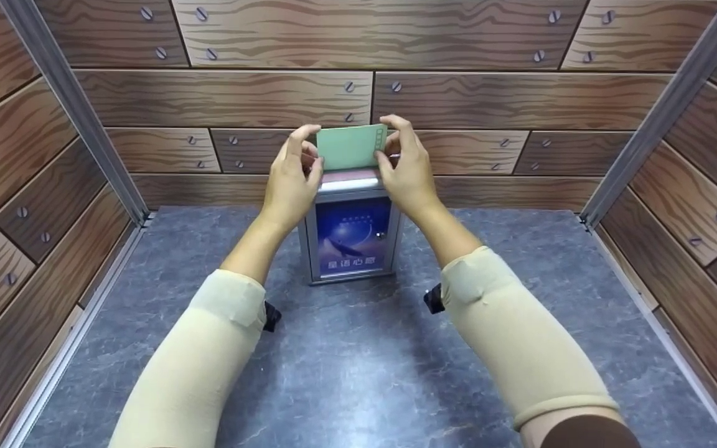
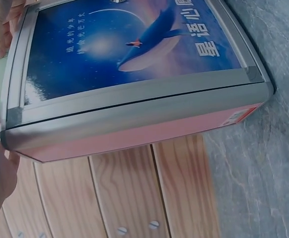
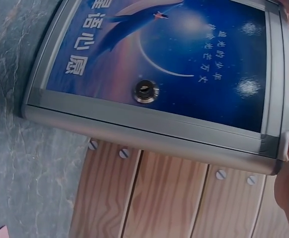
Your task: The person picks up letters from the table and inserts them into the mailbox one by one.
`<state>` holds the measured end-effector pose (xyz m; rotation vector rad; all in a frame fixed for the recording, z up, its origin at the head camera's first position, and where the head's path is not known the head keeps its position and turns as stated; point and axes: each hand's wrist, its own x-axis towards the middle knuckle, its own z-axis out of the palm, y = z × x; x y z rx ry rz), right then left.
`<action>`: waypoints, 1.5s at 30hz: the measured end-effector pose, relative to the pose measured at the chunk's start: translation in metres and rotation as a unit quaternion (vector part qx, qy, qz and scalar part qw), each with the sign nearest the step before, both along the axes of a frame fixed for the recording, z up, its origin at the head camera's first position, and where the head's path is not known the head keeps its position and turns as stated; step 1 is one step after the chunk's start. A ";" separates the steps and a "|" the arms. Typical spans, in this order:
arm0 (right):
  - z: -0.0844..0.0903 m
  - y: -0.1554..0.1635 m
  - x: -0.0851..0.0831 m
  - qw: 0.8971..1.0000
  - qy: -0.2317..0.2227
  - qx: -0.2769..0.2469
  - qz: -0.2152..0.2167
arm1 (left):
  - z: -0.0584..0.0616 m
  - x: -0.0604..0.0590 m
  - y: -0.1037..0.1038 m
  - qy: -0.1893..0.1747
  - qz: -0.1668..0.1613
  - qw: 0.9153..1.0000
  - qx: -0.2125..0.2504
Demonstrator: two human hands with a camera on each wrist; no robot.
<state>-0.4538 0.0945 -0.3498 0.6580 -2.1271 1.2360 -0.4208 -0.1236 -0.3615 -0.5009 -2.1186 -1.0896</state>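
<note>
The pale green card [image 1: 351, 147] stands upright just above the top of the small letterbox [image 1: 350, 239], pinched at its left edge by the left hand [image 1: 290, 183] and at its right edge by the right hand [image 1: 405, 174], each grip closed on the card between thumb and fingertips. It looks thin, light and easily bent, so holding both side edges seems the sound way to keep it flat. The letterbox has a silver frame, pink sides and a blue whale picture with a keyhole [image 3: 145, 91], and stands on the grey marbled surface [image 1: 358, 361]. The card's lower edge is hidden behind the box top, and the slot cannot be made out; both wrist views show mostly the box front, with fingers cut off.
</note>
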 end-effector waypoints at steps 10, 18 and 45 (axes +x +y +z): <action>-0.002 0.004 0.003 0.999 -0.035 -0.019 -0.011 | 0.004 0.006 0.002 -0.027 0.035 0.998 -0.035; -0.004 0.003 0.001 0.998 -0.042 -0.048 0.005 | 0.005 0.008 0.004 -0.047 0.052 0.996 -0.060; -0.012 0.004 -0.006 0.995 -0.064 -0.073 -0.004 | -0.003 0.006 0.012 -0.057 0.065 0.995 -0.046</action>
